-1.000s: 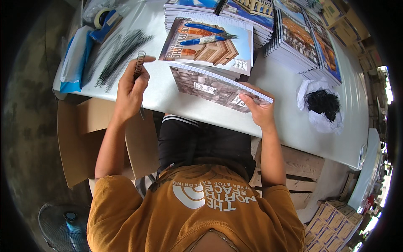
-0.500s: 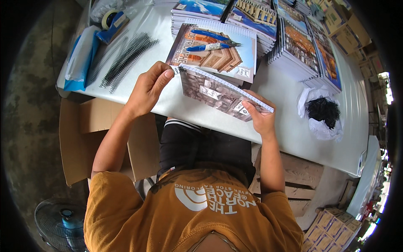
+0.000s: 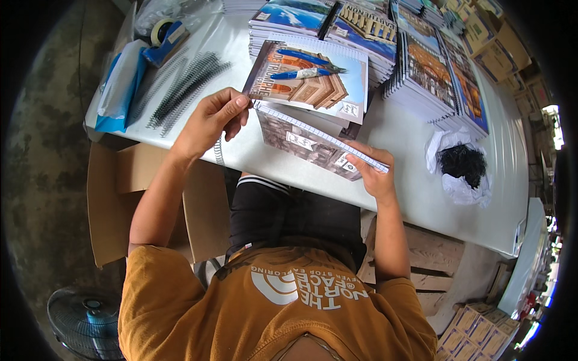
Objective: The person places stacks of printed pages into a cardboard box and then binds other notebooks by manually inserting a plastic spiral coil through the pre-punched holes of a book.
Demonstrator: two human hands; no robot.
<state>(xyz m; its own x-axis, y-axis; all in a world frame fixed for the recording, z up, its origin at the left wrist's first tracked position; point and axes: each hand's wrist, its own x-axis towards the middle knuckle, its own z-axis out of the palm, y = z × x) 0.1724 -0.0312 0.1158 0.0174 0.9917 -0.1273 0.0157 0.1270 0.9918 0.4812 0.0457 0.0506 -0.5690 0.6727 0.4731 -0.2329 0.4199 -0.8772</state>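
My right hand [image 3: 374, 169] grips the right end of a notebook [image 3: 304, 141] with a grey-brown picture cover. The notebook is tilted up, its row of punched holes along the upper edge. At its left end my left hand [image 3: 217, 120] is closed, thumb against fingers, close to the first holes. A thin spiral binding coil [image 3: 218, 151] hangs down below that hand; its upper part is hidden in the fingers. Behind the notebook lies a stack of punched books [image 3: 355, 66] with a building on the cover, bearing a blue pen [image 3: 301, 57] and a blue-and-white marker [image 3: 298, 74].
Loose dark coils [image 3: 183, 90] lie at left, near a blue-and-white package [image 3: 120, 90] and a tape dispenser [image 3: 165, 45]. Bound notebooks [image 3: 430, 72] stand stacked at right, by a white bag with black scraps [image 3: 462, 163]. Below left are an open carton [image 3: 114, 198] and a fan [image 3: 87, 322].
My left hand has drawn slightly back from the notebook's corner, and the coil now hangs below it. The notebook has dipped a little lower in my right hand.
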